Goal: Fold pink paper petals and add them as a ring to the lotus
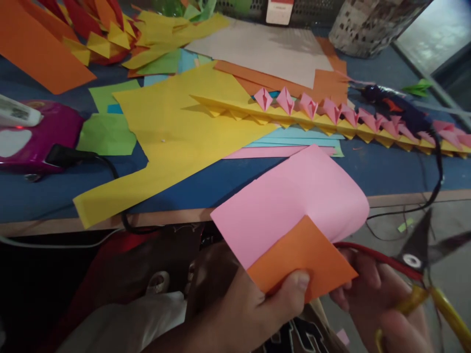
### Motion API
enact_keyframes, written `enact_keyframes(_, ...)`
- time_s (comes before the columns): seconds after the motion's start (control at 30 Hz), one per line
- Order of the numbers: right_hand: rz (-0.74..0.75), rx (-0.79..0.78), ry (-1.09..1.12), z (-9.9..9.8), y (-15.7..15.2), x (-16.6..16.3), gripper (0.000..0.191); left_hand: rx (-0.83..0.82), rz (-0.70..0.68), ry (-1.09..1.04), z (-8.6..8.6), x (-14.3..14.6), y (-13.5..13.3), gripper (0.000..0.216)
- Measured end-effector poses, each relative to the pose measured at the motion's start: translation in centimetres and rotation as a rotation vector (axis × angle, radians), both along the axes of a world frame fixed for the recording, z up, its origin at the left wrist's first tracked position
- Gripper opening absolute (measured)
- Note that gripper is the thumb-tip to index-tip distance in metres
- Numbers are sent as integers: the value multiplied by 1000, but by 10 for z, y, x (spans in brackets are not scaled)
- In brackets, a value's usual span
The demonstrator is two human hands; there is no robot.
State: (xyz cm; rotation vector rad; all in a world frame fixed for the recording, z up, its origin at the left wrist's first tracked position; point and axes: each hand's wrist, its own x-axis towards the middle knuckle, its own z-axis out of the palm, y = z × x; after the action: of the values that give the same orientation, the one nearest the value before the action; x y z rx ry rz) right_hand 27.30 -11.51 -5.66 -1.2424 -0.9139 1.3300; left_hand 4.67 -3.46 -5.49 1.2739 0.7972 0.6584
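My left hand [272,304] pinches a small orange paper square [298,255] against a larger sheet of pink paper [272,206], thumb on top. The pink sheet curls over at its right side. My right hand [379,299] is closed round the scissors [412,260], which have dark blades and red and yellow handles. Their blades stand apart and point up and to the right, away from the paper. Some right fingers are close behind the orange square's right corner; whether they touch it is hidden.
On the blue table [184,191] lie yellow paper [184,122], a yellow strip with pink folded points [309,117], and orange sheets [47,54]. A magenta device [62,127] stands left; a dark corded tool [401,108] lies right. A person's hand [147,264] is at lower left.
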Motion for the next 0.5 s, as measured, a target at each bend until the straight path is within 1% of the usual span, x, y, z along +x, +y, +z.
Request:
enact_keyframes(0.07, -160, 21, 22, 8, 8, -23, 28, -77, -58, -65, -2, 3, -2, 26)
enact_keyframes(0.1, -218, -4, 15, 13, 11, -34, 26, -96, -85, -97, -2, 5, -2, 29)
enact_keyframes(0.17, -376, -126, 14, 24, 17, -54, 29, -95, -118, -142, -2, 7, -2, 34)
enact_keyframes(0.23, -461, -218, 39, 32, 21, -68, 29, -58, -89, -153, -3, 10, -3, 36)
enact_keyframes(0.27, -465, -232, 49, 33, 22, -71, 25, -38, -54, -151, -5, 11, -4, 36)
enact_keyframes(0.33, -436, -208, 41, 30, 22, -70, 19, -23, -5, -141, -8, 13, -6, 37)
enact_keyframes(0.4, -399, -166, 18, 22, 21, -64, 21, -28, 0, -135, -12, 15, -7, 36)
enact_keyframes(0.5, -361, -140, 4, 11, 22, -57, 16, -26, -14, -113, -14, 15, -8, 37)
